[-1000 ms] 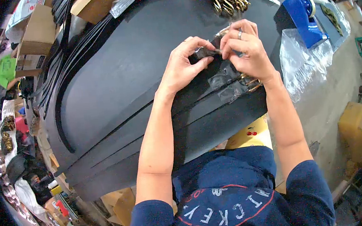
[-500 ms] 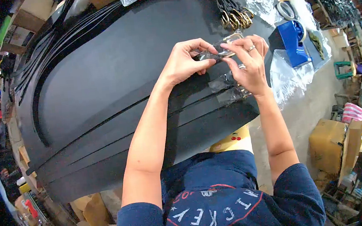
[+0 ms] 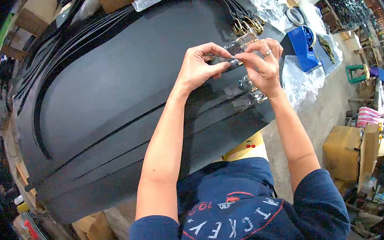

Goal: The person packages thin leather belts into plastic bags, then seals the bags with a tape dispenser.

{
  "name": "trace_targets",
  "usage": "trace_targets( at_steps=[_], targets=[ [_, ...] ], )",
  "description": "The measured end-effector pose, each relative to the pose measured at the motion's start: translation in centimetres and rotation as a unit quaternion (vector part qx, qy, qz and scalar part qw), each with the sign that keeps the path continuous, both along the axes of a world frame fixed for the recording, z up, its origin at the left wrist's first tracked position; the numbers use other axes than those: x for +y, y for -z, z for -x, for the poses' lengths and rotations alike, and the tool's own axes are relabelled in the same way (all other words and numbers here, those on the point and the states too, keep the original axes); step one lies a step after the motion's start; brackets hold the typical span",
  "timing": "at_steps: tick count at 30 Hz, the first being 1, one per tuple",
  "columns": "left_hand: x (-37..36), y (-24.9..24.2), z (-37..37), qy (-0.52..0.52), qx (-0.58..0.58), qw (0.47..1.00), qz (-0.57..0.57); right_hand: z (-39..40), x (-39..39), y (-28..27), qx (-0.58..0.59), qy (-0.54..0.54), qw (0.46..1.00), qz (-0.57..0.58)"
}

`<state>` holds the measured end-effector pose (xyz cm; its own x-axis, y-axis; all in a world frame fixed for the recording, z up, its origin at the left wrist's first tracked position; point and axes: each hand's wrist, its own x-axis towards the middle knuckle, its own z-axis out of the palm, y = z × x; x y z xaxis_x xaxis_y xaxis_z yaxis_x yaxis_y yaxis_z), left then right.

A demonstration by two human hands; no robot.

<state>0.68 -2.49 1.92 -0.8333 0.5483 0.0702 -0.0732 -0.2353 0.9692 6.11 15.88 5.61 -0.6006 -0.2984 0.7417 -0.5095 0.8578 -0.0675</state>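
My left hand (image 3: 201, 68) and my right hand (image 3: 263, 64) meet over the black table, thumbs and fingertips pinched on a clear plastic wrap (image 3: 239, 45). The wrap surrounds a buckle end at the tip of a black strap (image 3: 127, 124), which runs off toward the lower left. Just below my hands lie two more thin straps, their metal ends in plastic wraps (image 3: 240, 90). A ring is on a finger of my right hand. The exact edge that my fingertips pinch is too small to make out.
Black straps (image 3: 77, 29) curve along the table's (image 3: 104, 73) far side, ending in brass-coloured clasps (image 3: 248, 24). A blue tape dispenser (image 3: 304, 49), a tape roll (image 3: 295, 16) and plastic bags (image 3: 301, 81) lie at right. Cardboard boxes (image 3: 342, 152) stand on the floor.
The camera view has shifted slightly. My fingertips have come closer together on the plastic wrap, and my right hand's fingers are more curled.
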Motion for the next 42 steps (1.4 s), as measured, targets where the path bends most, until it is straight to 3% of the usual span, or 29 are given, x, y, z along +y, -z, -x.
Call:
trace_targets(
  at_steps=[16, 19, 21, 23, 25, 27, 29, 34, 36, 37, 39, 42],
  targets=[
    [0.2, 0.7, 0.3, -0.001, 0.008, 1.000, 0.002, 0.3, 0.1, -0.7, -0.038, -0.001, 0.999, -0.006],
    [0.3, 0.7, 0.1, -0.001, 0.020, 0.999, 0.033, 0.9, 1.2, -1.1, -0.105, -0.019, 0.994, -0.020],
    [0.6, 0.6, 0.0, 0.007, 0.048, 0.994, 0.101, 1.6, 2.6, -1.6, -0.215, -0.063, 0.974, -0.036],
    [1.0, 1.2, 0.1, -0.011, 0.073, 0.995, 0.066, 2.4, 3.1, -2.0, -0.236, -0.058, 0.969, -0.031],
    [1.1, 1.4, 0.2, -0.029, 0.096, 0.995, 0.031, 3.6, 3.9, -1.3, -0.280, -0.070, 0.957, 0.026],
    [0.8, 1.1, 0.3, -0.089, 0.175, 0.971, 0.135, 4.3, 4.8, -0.5, -0.294, -0.087, 0.951, 0.050],
    [0.4, 0.9, 0.4, -0.075, 0.177, 0.968, 0.163, 4.1, 4.2, -1.1, -0.411, -0.057, 0.902, 0.121],
    [0.3, 0.8, 0.1, -0.066, 0.269, 0.923, 0.267, 4.0, 4.6, 0.3, -0.391, -0.070, 0.907, 0.141],
    [0.5, 2.0, 0.4, -0.089, 0.300, 0.909, 0.276, 3.7, 4.7, 1.3, -0.234, -0.049, 0.970, 0.045],
    [0.7, 2.6, 0.4, -0.115, 0.334, 0.891, 0.285, 3.1, 4.5, 1.0, -0.239, -0.047, 0.969, 0.046],
    [0.7, 2.2, 0.1, -0.091, 0.257, 0.919, 0.283, 1.6, 3.6, -1.0, -0.210, -0.053, 0.974, 0.064],
    [0.6, 1.8, 0.1, -0.085, 0.245, 0.912, 0.316, -0.5, 4.4, -1.8, -0.339, -0.082, 0.937, 0.027]
  ],
)
